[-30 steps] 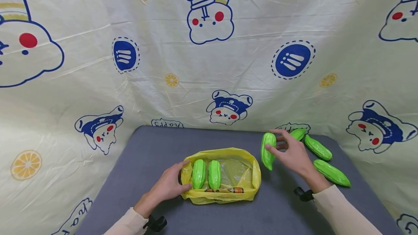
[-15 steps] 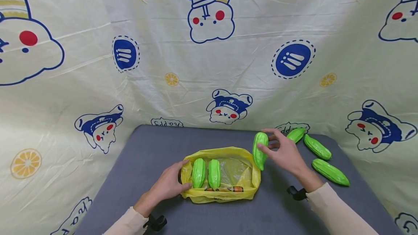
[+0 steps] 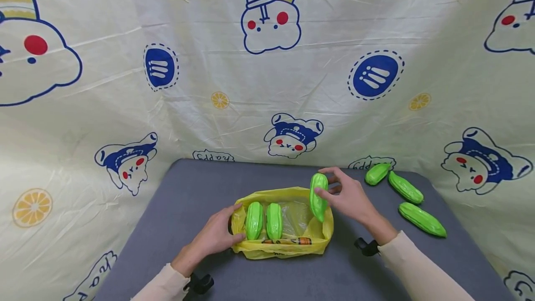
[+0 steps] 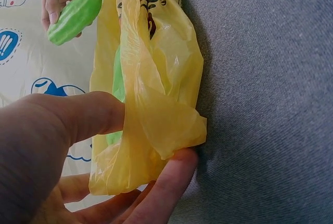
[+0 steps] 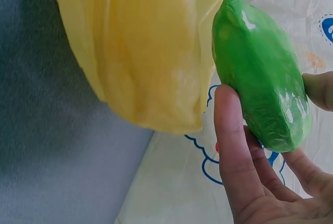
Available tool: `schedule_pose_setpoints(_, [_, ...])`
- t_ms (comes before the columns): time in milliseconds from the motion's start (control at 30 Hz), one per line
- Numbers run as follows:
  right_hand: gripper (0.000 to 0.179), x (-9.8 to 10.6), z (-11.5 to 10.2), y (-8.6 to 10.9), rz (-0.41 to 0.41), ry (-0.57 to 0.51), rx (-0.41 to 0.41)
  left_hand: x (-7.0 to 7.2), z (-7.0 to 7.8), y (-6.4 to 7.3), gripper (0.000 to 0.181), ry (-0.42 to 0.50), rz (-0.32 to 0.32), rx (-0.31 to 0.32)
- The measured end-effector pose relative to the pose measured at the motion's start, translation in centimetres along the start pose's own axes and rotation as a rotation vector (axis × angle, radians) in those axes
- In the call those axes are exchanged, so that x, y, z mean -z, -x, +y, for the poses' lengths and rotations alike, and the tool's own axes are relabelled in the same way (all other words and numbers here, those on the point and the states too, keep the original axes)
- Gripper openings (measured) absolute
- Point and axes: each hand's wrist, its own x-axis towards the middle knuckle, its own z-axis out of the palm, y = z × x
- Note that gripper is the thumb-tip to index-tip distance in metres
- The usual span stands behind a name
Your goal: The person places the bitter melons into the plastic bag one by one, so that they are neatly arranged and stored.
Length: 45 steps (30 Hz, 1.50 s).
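A yellow plastic bag (image 3: 288,250) stands with its mouth spread wide on the grey table. Two green bitter melons (image 3: 254,221) (image 3: 274,221) lie side by side in its left half. My left hand (image 3: 215,232) grips the bag's left end; in the left wrist view the thumb is inside the rim and the fingers (image 4: 171,182) are outside. Over the bag's right end, my right hand (image 3: 347,196) holds another bitter melon (image 3: 319,197) between thumb and fingers, narrow end down. The right wrist view shows this melon (image 5: 260,73) beside the bag's outer wall (image 5: 151,52).
Three more bitter melons (image 3: 377,173) (image 3: 406,188) (image 3: 422,219) lie on the table (image 3: 200,180) at the right. A printed cloth (image 3: 234,73) hangs behind the table's far edge. Each wrist wears a black strap mount.
My right hand has carried its bitter melon leftward, from beside the bag to above the bag's right end. The left hand has kept its grip on the bag in place.
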Motion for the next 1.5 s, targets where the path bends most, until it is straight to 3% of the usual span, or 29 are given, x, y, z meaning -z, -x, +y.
schedule_pose_setpoints(933, [0.054,-3.5,-0.9,-0.7,-0.173,-0.045,0.006,0.0,0.4,0.0,0.088,-0.037,-0.027,0.002])
schedule_pose_setpoints(1500, [0.055,-4.6,-2.0,-1.3,-0.282,-0.02,-0.063,0.4,0.8,0.0,0.088,-0.048,-0.031,-0.007])
